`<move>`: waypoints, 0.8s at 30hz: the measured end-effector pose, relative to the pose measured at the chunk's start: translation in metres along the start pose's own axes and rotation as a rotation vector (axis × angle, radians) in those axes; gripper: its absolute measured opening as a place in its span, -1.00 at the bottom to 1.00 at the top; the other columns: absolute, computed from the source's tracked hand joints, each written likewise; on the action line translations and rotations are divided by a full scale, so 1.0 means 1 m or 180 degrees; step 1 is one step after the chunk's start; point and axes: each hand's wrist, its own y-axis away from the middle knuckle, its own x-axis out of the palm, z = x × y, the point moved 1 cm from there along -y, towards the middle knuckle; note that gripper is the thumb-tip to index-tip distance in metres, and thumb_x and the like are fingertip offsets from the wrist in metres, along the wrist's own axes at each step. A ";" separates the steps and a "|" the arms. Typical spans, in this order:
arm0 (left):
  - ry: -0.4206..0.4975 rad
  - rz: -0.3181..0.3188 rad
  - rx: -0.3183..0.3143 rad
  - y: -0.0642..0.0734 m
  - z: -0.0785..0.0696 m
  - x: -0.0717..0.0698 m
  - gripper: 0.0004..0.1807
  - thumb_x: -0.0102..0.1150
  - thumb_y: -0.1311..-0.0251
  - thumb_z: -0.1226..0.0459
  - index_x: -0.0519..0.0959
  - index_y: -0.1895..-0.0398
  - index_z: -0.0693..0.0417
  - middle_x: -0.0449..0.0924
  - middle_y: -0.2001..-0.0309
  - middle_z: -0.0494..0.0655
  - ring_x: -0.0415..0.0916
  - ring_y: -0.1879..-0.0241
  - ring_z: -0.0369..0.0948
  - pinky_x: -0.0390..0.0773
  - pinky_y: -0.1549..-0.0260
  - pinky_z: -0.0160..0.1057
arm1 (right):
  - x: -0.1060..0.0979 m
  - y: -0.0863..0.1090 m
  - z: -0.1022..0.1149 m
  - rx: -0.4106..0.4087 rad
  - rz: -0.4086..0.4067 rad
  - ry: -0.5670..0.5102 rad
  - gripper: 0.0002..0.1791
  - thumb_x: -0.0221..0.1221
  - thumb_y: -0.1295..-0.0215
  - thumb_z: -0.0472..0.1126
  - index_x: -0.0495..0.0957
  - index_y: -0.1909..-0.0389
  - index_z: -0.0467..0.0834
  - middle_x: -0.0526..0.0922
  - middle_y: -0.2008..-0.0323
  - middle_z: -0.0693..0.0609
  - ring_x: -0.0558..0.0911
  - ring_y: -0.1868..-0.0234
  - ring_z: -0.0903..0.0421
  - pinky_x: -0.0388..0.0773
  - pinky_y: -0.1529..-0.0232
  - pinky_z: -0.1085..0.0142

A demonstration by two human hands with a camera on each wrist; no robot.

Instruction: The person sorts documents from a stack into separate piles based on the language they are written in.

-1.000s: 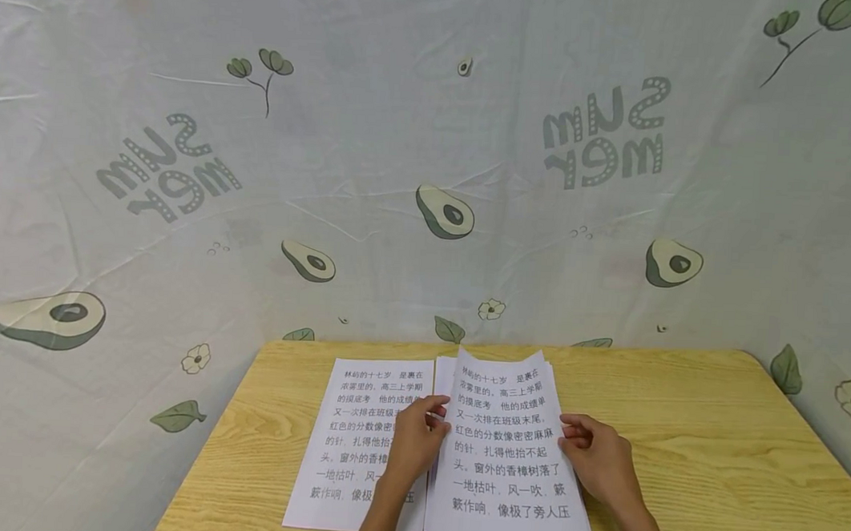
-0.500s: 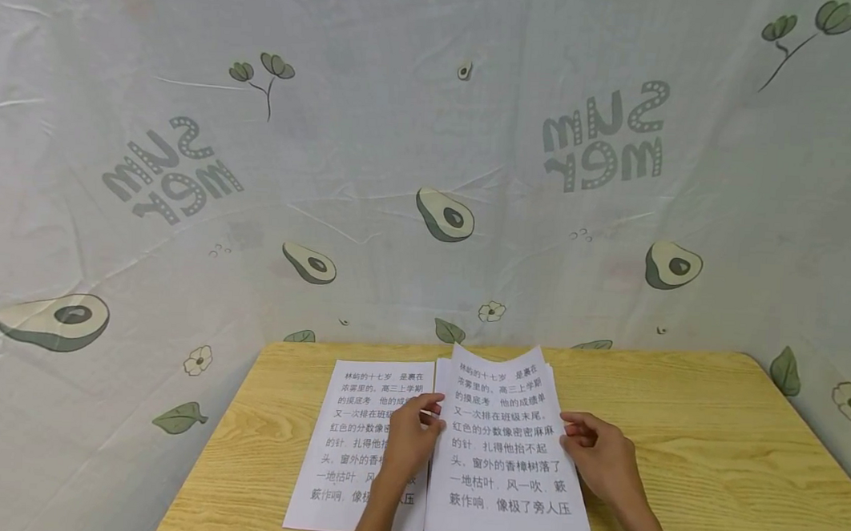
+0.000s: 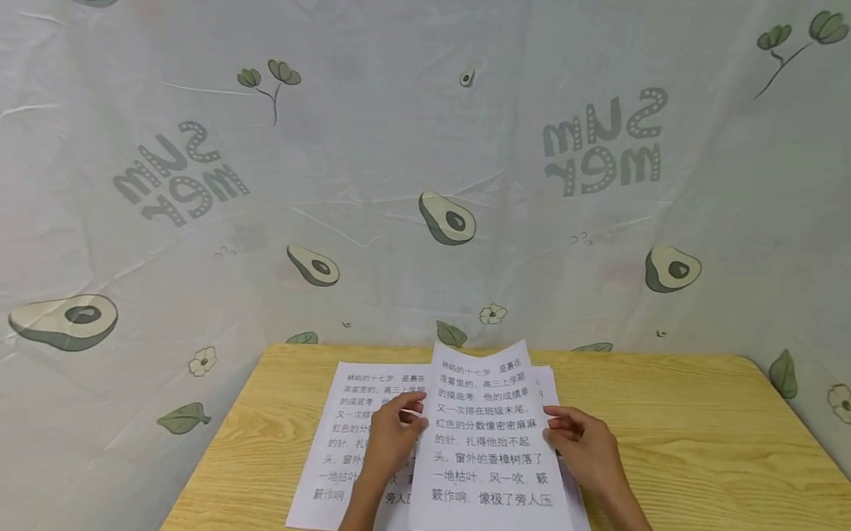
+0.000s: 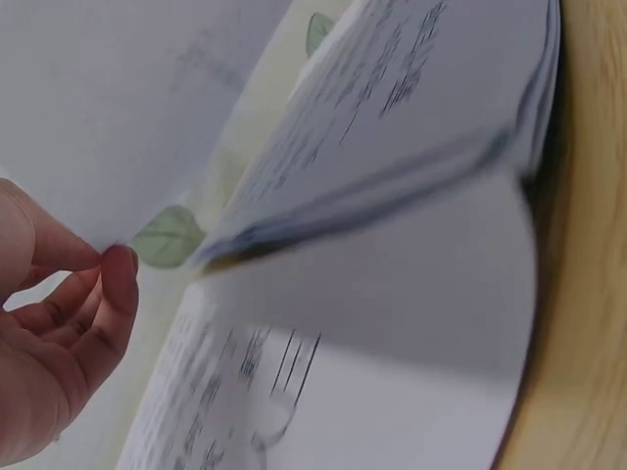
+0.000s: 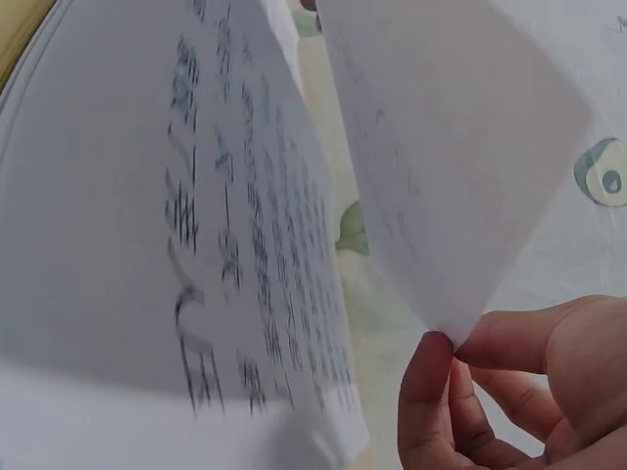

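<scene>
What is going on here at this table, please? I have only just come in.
A person is holding a printed sheet with both hands: the left hand pinches its left edge and the right hand its right edge. Its upper part is raised and the top edge dips in the middle. On the table lie a printed page to the left and a pile of paper to the right; the sheet partly covers both.
</scene>
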 end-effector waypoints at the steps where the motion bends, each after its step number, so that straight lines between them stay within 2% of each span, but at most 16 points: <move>1: -0.0012 0.0000 0.0000 -0.001 0.003 -0.002 -0.52 0.41 -0.22 0.48 0.72 -0.23 0.06 0.74 0.07 -0.09 0.66 0.15 -0.26 0.66 0.21 -0.40 | 0.003 0.000 0.001 0.0011 0.0006 -0.0018 -0.59 0.33 -0.39 -0.37 0.67 -0.24 -0.31 0.74 0.03 -0.18 0.69 0.11 0.13 0.63 0.17 0.53; 15: -0.0051 -0.0120 -0.0277 -0.004 0.039 -0.056 -0.54 0.40 -0.27 0.46 0.70 -0.24 0.10 0.73 0.04 -0.01 0.67 0.15 -0.18 0.66 0.18 -0.40 | 0.062 0.002 0.020 0.0140 0.0129 -0.0444 -0.61 0.34 -0.38 -0.32 0.69 -0.20 -0.23 0.72 0.03 -0.12 0.75 0.12 0.12 0.64 0.22 0.43; 24: 0.0213 -0.0142 -0.0407 -0.006 0.056 -0.086 -0.55 0.32 -0.32 0.50 0.66 -0.28 0.22 0.69 -0.02 0.14 0.67 0.12 -0.14 0.65 0.23 -0.44 | 0.095 0.002 0.026 0.0104 0.0245 -0.0716 -0.59 0.35 -0.36 -0.33 0.68 -0.21 -0.27 0.76 0.04 -0.13 0.78 0.06 0.08 0.68 0.13 0.41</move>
